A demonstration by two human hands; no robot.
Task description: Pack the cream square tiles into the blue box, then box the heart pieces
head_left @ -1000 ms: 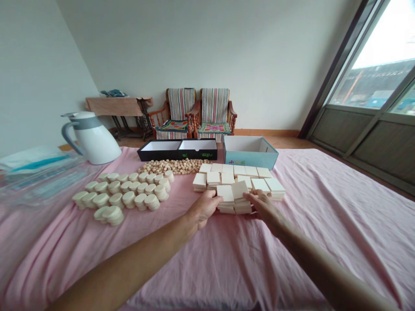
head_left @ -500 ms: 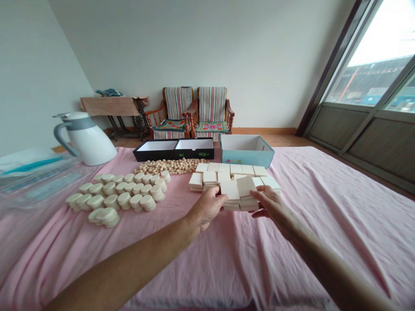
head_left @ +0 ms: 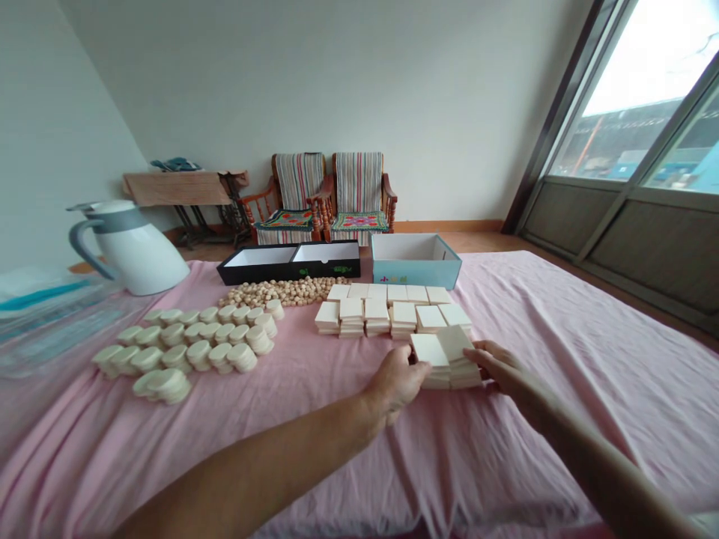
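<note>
Two adjoining stacks of pale square tiles (head_left: 431, 352) are squeezed between my hands at the right front. My left hand (head_left: 396, 382) is closed on the left side of the pair, thumb near the top edge. On the opposite side, my right hand (head_left: 502, 367) grips the right-hand stack (head_left: 457, 346), whose top tile sits a little askew. Just behind stand rows of similar square tile stacks (head_left: 351, 308). The undersides of the held stacks are hidden, so I cannot tell whether they touch the cloth.
Rounded pale discs (head_left: 174, 355) stand in stacked rows at left. Behind lie many small wooden beads (head_left: 286, 290), a black divided box (head_left: 331, 268) and a light-blue box (head_left: 416, 273). A white jug (head_left: 140, 251) and plastic bags (head_left: 50, 314) occupy the left of the pink cloth (head_left: 314, 464).
Both hands have moved the two held tile stacks toward me and to the right, away from the rows behind. The camera view has shifted slightly to the right.
</note>
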